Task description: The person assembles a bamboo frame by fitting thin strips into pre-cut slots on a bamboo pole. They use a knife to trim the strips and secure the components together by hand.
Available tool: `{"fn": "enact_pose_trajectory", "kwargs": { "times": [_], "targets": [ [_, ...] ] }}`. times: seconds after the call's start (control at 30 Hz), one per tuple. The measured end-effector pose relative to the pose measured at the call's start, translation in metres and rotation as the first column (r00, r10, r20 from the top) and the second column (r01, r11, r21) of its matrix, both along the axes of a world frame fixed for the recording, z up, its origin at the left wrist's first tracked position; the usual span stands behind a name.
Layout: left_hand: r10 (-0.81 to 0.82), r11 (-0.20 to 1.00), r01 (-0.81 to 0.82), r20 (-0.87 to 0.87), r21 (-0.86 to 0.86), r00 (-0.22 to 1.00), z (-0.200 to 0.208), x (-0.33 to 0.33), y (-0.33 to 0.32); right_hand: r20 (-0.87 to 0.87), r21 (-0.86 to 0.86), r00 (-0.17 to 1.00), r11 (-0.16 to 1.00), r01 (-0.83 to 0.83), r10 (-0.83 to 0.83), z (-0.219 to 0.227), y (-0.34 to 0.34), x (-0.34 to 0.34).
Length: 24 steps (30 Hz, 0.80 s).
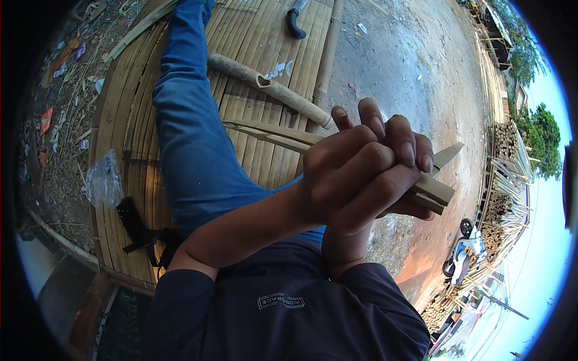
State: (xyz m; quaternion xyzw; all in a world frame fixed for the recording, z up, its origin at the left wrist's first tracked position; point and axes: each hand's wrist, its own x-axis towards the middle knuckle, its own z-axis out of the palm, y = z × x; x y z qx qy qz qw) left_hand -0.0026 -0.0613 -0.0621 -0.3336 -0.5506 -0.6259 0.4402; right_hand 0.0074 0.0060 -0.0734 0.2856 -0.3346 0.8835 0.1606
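Observation:
My left hand [346,177] is closed around pale split bamboo strips [271,130], knuckles toward me. Behind it, my right hand [402,141] faces me with its fingers curled over and its thumb lying along the strips. The strips run through both hands: two narrow ends spread apart on the left, and blunt cut ends [435,191] stick out on the right. A flat pointed piece [448,155] juts out beyond the right fingers; whether it is bamboo or a blade I cannot tell. The hands hide the middle of the strips.
My jeans-clad leg [186,120] stretches over a bamboo-slat platform [265,162]. A bamboo tube [241,70] with a notch lies beyond the hands, and a tool with a curved black handle [295,25] farther off. At left are a clear plastic bag [103,180] and a black object [133,221].

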Motion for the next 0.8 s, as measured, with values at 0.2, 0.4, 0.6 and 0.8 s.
{"fn": "enact_pose_trajectory", "kwargs": {
  "times": [0.2, 0.4, 0.6, 0.8],
  "targets": [
    [0.06, 0.997, -0.062, 0.052, 0.044, 0.997, 0.001, 0.006, 0.003, -0.015, 0.026, 1.0, 1.0, -0.006, 0.007, 0.002, -0.001, 0.0],
    [-0.03, 1.0, 0.031, 0.083, -0.001, 0.996, 0.003, 0.011, -0.005, -0.029, 0.051, 1.0, 0.999, 0.009, -0.008, 0.006, -0.002, 0.001],
    [-0.106, 0.992, 0.115, 0.13, -0.06, 0.986, 0.011, 0.019, -0.022, -0.104, 0.051, 0.994, 0.998, 0.033, -0.027, 0.012, -0.005, -0.001],
    [-0.152, 0.978, 0.17, 0.152, -0.119, 0.977, 0.01, 0.025, -0.035, -0.177, 0.074, 0.982, 0.996, -0.052, 0.064, 0.01, 0.002, -0.004]
  ]
}}
